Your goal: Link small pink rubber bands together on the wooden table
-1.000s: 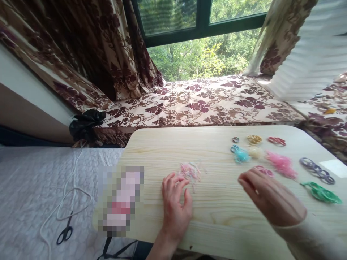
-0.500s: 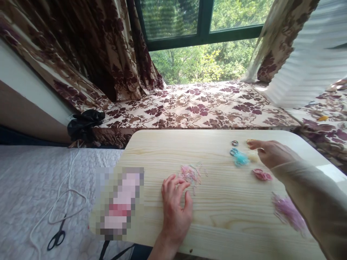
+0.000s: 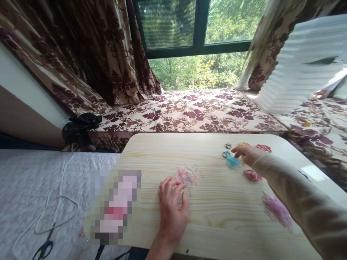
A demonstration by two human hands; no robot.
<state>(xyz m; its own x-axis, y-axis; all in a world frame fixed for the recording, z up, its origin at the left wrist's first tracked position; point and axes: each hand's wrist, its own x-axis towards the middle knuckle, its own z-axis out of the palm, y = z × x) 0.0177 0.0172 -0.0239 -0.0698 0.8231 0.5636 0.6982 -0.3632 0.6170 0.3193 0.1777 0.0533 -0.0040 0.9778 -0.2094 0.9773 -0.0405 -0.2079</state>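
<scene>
The bench (image 3: pixel 217 224) carries colours spaced apart, seemingly to keep them unmixed; right hand (image 3: pixel 249 154) reaches over the turquoise bundle (image 3: pixel 233 161) at far right, fingers part-bent, hold unclear; left hand (image 3: pixel 173 213), fingers loosely open, apparently empty, borders near-left pastel strands (image 3: pixel 187 175), perhaps containing them

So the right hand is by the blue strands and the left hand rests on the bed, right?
Not quite: in the head view the left hand rests on the table, by the pink pile; the bed is further left. The right hand is by the blue strands.
</scene>
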